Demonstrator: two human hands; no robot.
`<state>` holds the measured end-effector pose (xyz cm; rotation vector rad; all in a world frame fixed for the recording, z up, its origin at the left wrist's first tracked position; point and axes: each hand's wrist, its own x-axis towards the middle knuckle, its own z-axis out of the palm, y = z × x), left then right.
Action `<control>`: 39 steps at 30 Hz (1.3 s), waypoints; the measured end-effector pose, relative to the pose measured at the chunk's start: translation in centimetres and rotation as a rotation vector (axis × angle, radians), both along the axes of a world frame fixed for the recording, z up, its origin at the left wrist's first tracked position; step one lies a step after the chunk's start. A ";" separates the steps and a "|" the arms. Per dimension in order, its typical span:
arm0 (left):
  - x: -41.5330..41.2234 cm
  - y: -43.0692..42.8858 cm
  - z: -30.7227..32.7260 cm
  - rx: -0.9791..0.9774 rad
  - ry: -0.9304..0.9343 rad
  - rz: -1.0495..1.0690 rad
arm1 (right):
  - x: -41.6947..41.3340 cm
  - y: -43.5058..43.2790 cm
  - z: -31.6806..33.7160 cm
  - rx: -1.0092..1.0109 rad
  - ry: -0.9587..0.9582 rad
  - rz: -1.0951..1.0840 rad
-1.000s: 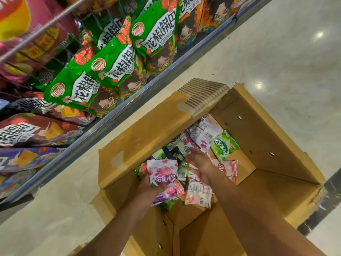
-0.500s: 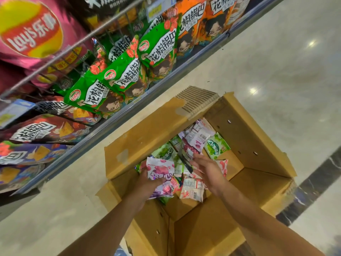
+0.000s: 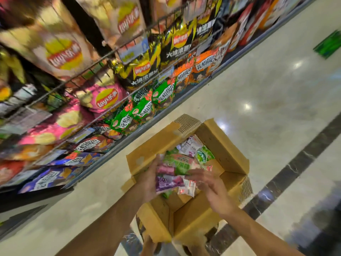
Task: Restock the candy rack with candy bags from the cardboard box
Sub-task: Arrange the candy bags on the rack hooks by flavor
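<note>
Motion blur smears the candy bags [image 3: 175, 167] held between the left hand [image 3: 147, 182] and right hand [image 3: 212, 187]; their print is illegible. The cardboard box [image 3: 225, 150] floor is mostly covered. Upper rack [image 3: 73, 80] bags are blurred and cropped by the frame edges.

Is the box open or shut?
Open. The box has its flaps folded out, and candy bags show inside.
</note>
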<state>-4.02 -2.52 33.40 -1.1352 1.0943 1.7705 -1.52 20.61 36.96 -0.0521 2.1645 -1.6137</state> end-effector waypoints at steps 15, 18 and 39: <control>6.2 -2.9 23.8 -0.127 0.536 -0.297 | 6.2 -7.0 22.6 0.050 -0.282 -0.369; 7.1 -3.4 27.4 -0.165 0.593 -0.344 | 7.6 -9.8 26.5 0.004 -0.308 -0.397; 18.4 -7.4 41.1 -0.314 0.926 -0.260 | 19.7 -7.5 39.2 -0.057 0.005 -0.636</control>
